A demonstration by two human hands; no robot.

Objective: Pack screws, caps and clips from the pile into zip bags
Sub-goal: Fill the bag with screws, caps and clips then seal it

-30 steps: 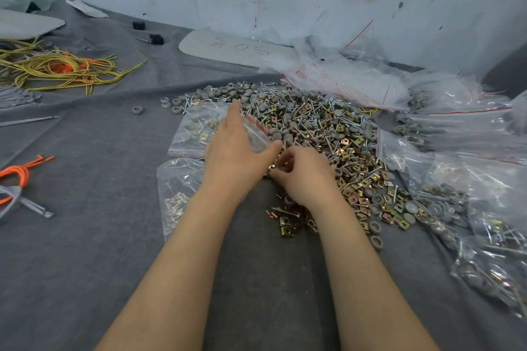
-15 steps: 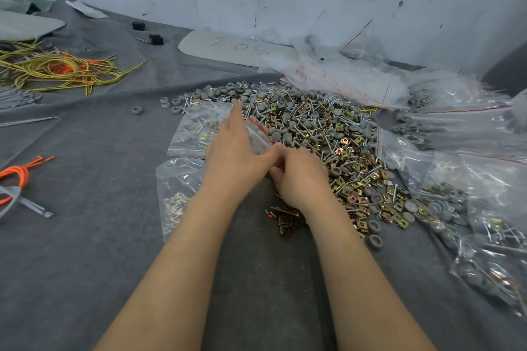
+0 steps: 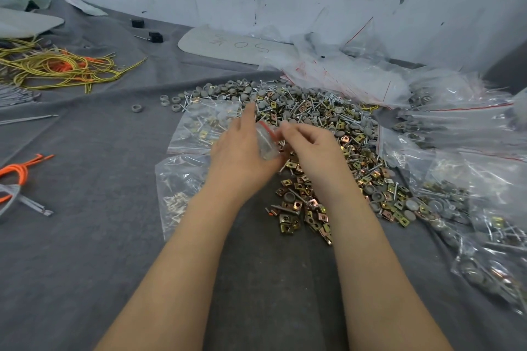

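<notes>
CHANGE: right grip (image 3: 310, 148) raised off the pile (image 3: 328, 120) to the zip bag (image 3: 266, 145) mouth | BAG: clasped in left grip (image 3: 239, 159), above the pile's near-left edge | RIGHT: fingers curled, contents cannot be told | MEANING: a picked batch is judged ready for dropping in

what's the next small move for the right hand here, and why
Probably let the right hand release whatever it pinches into the zip bag: the left hand holds the bag, red zip edge up, and the right fingertips curl beside that edge.
</notes>
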